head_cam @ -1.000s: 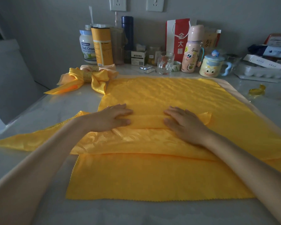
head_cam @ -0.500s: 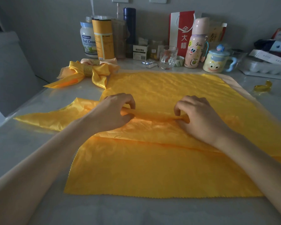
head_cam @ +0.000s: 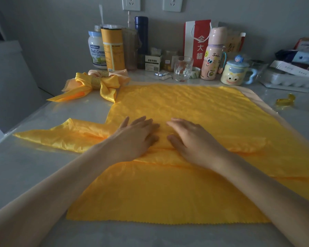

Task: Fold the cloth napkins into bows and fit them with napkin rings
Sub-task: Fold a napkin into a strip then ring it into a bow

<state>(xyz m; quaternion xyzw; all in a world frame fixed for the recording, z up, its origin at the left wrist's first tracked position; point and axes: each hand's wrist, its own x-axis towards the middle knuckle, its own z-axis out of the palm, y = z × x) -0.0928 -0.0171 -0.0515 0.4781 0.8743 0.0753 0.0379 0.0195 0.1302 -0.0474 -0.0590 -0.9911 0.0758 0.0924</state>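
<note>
Left grip (head_cam: pixel 134 138) and right grip (head_cam: pixel 191 143) lie flat side by side, fingers straight, pressing the middle of a glossy yellow napkin (head_cam: pixel 66 138) folded into a long band, its pointed end reaching left across the counter (head_cam: pixel 16 166). A finished bow (head_cam: pixel 107 86) lies beyond, far left, cinched by a ring (head_cam: pixel 96 82).

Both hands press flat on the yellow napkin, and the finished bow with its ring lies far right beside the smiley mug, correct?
Not quite: the head view shows the finished bow at far left, before the yellow canister. The left hand and right hand do press flat on the yellow napkin.
</note>
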